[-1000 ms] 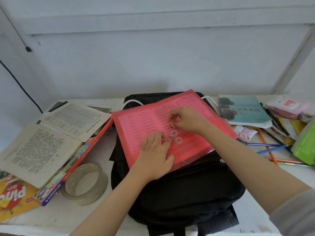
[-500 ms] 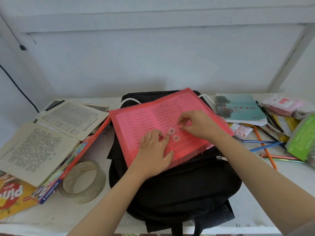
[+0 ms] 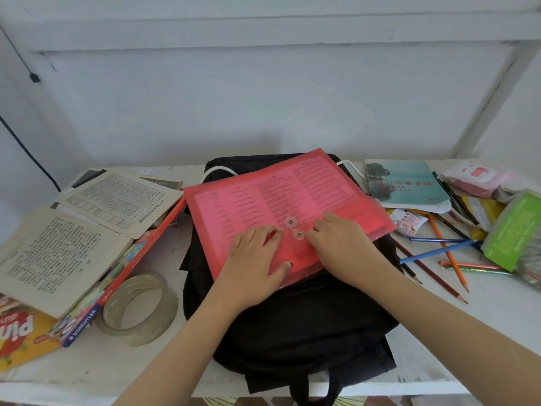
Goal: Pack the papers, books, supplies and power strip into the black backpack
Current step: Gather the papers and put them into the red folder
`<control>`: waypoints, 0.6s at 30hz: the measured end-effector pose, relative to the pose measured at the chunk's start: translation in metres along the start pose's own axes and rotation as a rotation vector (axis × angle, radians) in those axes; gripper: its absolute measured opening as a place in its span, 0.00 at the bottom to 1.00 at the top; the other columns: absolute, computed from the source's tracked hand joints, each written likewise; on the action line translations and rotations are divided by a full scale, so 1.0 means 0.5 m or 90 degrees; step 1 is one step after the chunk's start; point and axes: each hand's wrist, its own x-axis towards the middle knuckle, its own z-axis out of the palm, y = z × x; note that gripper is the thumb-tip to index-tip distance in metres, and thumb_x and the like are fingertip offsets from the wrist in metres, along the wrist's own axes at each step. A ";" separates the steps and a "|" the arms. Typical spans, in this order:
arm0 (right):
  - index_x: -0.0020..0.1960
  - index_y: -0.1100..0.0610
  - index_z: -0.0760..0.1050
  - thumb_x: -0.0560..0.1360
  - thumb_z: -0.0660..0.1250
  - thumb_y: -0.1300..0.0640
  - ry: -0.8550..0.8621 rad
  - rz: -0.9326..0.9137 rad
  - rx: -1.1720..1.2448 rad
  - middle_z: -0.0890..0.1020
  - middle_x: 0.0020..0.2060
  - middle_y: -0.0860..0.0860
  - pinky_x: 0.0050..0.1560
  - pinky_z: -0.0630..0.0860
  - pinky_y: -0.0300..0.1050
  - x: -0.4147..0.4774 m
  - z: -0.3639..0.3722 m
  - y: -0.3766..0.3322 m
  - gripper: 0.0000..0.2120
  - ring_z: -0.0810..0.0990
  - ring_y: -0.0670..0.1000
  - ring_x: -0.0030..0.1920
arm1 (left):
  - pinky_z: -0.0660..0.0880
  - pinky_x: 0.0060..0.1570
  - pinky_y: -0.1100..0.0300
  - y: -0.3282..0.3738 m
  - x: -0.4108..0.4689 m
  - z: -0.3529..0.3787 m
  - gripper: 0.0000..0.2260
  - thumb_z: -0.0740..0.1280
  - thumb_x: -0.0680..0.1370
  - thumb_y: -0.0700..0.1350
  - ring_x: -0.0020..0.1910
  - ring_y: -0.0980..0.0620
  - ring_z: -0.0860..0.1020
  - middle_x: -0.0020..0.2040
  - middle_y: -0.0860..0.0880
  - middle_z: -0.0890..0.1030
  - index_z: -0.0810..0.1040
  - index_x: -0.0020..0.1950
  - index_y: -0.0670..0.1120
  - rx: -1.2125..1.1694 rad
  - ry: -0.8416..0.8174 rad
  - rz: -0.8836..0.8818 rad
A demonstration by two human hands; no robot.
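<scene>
Lying on the backpack: a red folder with printed sheets showing through it, flat across the far half of the black backpack, which rests on the white table.
Pencil box writing: "STAEDTLER" in white on the blue end and "138 C12" on the red edge of the pencil box, just left of the backpack.
Yellow book writing: large white letters "Pin" on the yellow book; the rest is cut off at the frame edge.
Teal book writing: a row of red Chinese characters on the teal book, too small to read.
Open books: two open books with dense print, unreadable, overlapping the pencil box.
Clasp: two round discs on the folder, a thin string between them.
Left hand: the left hand lies palm down on the folder, fingers straight, tips just left of the discs.
Right hand: the right hand is knuckles up, fingers curled under, beside the lower disc; whether it pinches the string cannot be told.
Tape roll: a clear tape roll just beside the pencil box.
Pencils: loose pencils scattered right of the backpack.
</scene>
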 end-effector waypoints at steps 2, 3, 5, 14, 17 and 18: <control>0.30 0.57 0.75 0.50 0.79 0.65 0.004 -0.026 -0.011 0.75 0.24 0.51 0.21 0.64 0.41 -0.002 0.002 -0.007 0.15 0.73 0.51 0.26 | 0.47 0.68 0.61 -0.001 -0.002 0.002 0.28 0.56 0.79 0.58 0.70 0.55 0.54 0.73 0.54 0.58 0.56 0.76 0.50 0.000 0.004 0.003; 0.31 0.57 0.76 0.50 0.79 0.64 -0.003 -0.032 -0.008 0.75 0.25 0.51 0.21 0.64 0.41 -0.001 0.000 -0.011 0.15 0.73 0.51 0.27 | 0.47 0.69 0.61 -0.002 -0.003 0.003 0.28 0.56 0.78 0.59 0.70 0.55 0.54 0.73 0.54 0.58 0.56 0.76 0.50 0.000 0.005 0.004; 0.34 0.55 0.77 0.54 0.78 0.62 -0.022 -0.034 -0.026 0.76 0.27 0.49 0.22 0.63 0.41 -0.002 0.001 -0.015 0.13 0.73 0.49 0.29 | 0.47 0.68 0.61 -0.004 -0.004 0.007 0.29 0.55 0.78 0.60 0.70 0.55 0.55 0.72 0.54 0.58 0.56 0.76 0.49 0.002 0.006 0.008; 0.32 0.56 0.80 0.60 0.76 0.64 -0.041 -0.013 -0.038 0.74 0.30 0.48 0.23 0.62 0.38 -0.008 -0.006 0.017 0.06 0.72 0.48 0.30 | 0.46 0.65 0.65 -0.010 -0.006 0.014 0.36 0.43 0.71 0.65 0.69 0.55 0.56 0.71 0.54 0.60 0.58 0.75 0.49 0.023 0.017 0.017; 0.35 0.56 0.82 0.59 0.78 0.63 -0.038 -0.003 -0.057 0.74 0.30 0.48 0.23 0.58 0.37 -0.013 -0.003 0.026 0.07 0.72 0.48 0.30 | 0.44 0.63 0.67 -0.008 -0.006 0.014 0.38 0.40 0.69 0.65 0.69 0.56 0.55 0.72 0.55 0.60 0.58 0.76 0.50 0.029 0.018 0.014; 0.37 0.56 0.82 0.61 0.77 0.62 -0.046 -0.004 -0.060 0.74 0.32 0.49 0.25 0.58 0.38 -0.015 -0.002 0.026 0.07 0.73 0.48 0.32 | 0.44 0.62 0.67 -0.008 -0.007 0.013 0.38 0.40 0.69 0.65 0.69 0.56 0.55 0.72 0.55 0.60 0.57 0.76 0.50 0.031 0.021 0.015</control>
